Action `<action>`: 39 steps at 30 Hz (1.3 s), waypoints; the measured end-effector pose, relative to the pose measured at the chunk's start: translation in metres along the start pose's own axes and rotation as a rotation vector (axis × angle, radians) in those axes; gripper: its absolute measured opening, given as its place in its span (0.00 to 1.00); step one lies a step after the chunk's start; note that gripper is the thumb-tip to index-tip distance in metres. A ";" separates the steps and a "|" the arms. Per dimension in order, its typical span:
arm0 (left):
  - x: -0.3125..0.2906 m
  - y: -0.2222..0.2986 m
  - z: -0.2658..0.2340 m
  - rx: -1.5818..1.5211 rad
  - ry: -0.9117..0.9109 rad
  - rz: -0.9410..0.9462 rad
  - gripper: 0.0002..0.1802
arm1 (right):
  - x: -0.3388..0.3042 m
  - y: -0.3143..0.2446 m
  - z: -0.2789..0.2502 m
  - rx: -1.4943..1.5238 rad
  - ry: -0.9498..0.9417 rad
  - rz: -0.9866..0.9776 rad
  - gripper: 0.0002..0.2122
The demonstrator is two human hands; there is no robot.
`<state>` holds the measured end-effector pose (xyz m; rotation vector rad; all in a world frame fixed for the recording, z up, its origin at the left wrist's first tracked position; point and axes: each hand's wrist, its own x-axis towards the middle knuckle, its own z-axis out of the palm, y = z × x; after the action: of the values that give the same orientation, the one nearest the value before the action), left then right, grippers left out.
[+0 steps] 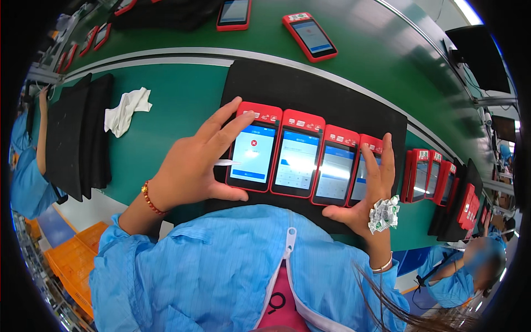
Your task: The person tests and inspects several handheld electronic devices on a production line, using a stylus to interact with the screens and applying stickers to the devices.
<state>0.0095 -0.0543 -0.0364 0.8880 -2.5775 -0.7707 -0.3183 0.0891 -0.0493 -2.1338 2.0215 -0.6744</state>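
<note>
Several red handheld payment terminals with lit screens stand side by side on a black mat [337, 83]. My left hand [191, 160] spans the leftmost terminal [251, 146], fingers at its top edge and thumb by its bottom corner. A thin white pointed piece [227, 162] sticks out from that hand over the screen, which shows a red cross mark. Two middle terminals, one with a keypad screen [297, 155] and a blue-topped one [334, 166], lie between my hands. My right hand [373, 188] grips the rightmost terminal [359, 180], partly covering it. White-green labels [384, 214] cling near my right wrist.
A white cloth [127, 112] lies left on the green table, beside stacked black mats [77, 138]. More terminals stand at the right [428, 176], and others lie beyond the metal rail [311, 37]. An orange crate [72, 263] is at lower left. Co-workers in blue sit at both sides.
</note>
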 end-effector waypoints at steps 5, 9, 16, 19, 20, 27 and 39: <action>-0.002 -0.006 0.003 -0.008 0.003 0.027 0.69 | 0.000 0.001 0.001 -0.063 0.001 -0.037 0.61; -0.003 -0.010 0.004 -0.030 0.036 0.041 0.68 | 0.003 -0.003 0.003 -0.038 0.014 -0.024 0.59; -0.004 -0.013 0.003 -0.036 0.063 0.061 0.67 | 0.003 -0.004 0.004 -0.061 0.015 -0.031 0.59; -0.004 -0.012 0.002 -0.044 0.059 0.045 0.66 | 0.003 -0.004 0.004 -0.050 0.025 -0.036 0.58; -0.005 -0.011 0.002 -0.040 0.061 0.044 0.66 | 0.003 -0.005 0.003 -0.052 0.021 -0.033 0.58; -0.005 -0.007 0.005 -0.030 0.052 0.013 0.64 | -0.002 -0.004 0.003 -0.045 0.024 -0.012 0.57; -0.004 -0.008 0.004 -0.029 0.060 0.005 0.64 | 0.003 -0.003 0.005 -0.039 0.036 -0.019 0.57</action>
<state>0.0143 -0.0554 -0.0450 0.8816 -2.5095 -0.7658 -0.3139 0.0858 -0.0517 -2.1805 2.0520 -0.6863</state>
